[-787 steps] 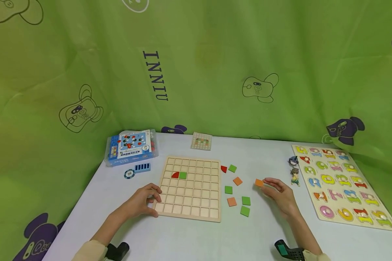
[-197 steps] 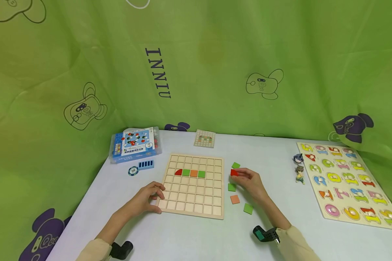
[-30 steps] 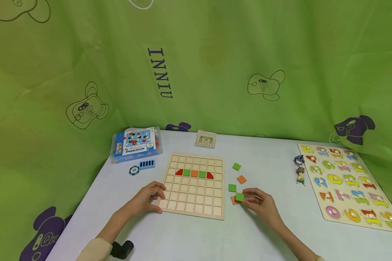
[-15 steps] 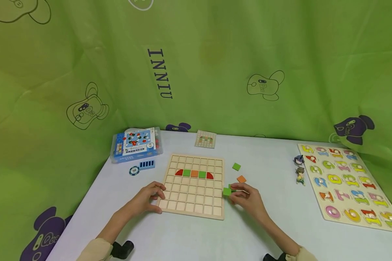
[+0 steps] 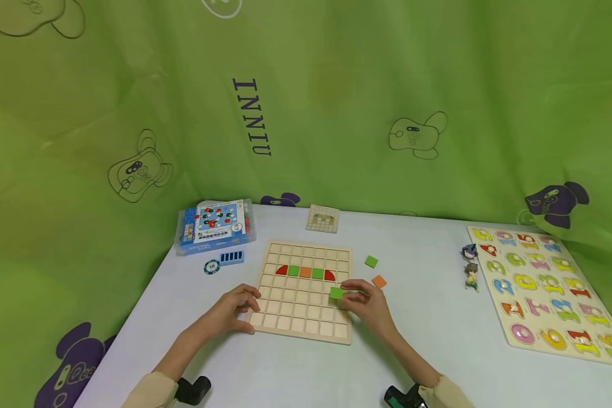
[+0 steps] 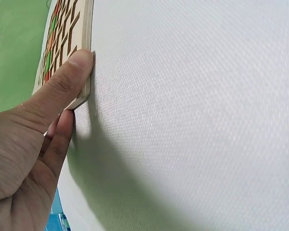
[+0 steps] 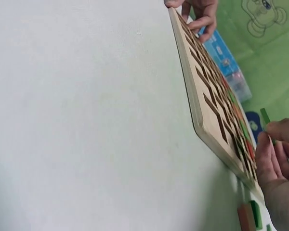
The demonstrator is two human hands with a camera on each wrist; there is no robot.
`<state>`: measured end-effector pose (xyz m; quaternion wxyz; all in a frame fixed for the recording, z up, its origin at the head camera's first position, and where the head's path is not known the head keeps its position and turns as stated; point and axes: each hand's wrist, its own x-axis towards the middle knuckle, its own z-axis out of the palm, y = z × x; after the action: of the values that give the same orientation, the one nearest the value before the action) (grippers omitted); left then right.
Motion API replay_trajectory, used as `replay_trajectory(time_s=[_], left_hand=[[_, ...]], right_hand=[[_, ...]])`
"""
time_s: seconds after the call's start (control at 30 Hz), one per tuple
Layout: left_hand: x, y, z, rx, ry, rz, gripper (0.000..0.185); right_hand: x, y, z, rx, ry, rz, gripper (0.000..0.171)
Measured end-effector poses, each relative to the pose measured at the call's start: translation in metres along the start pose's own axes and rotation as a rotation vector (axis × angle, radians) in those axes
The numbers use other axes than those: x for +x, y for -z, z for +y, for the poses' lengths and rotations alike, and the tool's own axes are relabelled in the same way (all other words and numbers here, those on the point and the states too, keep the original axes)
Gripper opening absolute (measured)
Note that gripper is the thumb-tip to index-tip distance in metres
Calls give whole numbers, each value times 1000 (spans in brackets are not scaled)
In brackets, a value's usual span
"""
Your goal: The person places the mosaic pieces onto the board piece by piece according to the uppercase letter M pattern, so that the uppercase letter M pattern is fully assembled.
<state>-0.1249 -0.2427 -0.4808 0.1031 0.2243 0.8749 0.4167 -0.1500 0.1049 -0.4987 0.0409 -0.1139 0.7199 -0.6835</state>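
left hand resting, right hand pinching

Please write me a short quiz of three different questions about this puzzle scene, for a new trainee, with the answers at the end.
1. True or false: the right hand pinches a green square tile over the wooden grid board.
2. How many coloured pieces lie in the row on the board? A) three B) five C) seven
3. Fill in: the left hand rests on the board's near ___ corner.

Key:
1. True.
2. B: a red quarter-round piece, green, orange, green, red.
3. Left.
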Motion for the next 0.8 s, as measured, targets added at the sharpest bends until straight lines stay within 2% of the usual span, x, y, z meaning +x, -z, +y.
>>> replay_trajectory(time_s=[0.3, 0.6, 0.8], left_hand=[[1, -1, -1, -9, 3, -4, 32], [0, -1, 1, -10, 26, 3, 32], [0, -1, 2, -10, 13, 1, 32]], right_hand=[[8, -22, 1, 4, -48, 3, 32], [17, -44, 4, 45, -23, -29, 34], [25, -59, 6, 9, -2, -24, 32]])
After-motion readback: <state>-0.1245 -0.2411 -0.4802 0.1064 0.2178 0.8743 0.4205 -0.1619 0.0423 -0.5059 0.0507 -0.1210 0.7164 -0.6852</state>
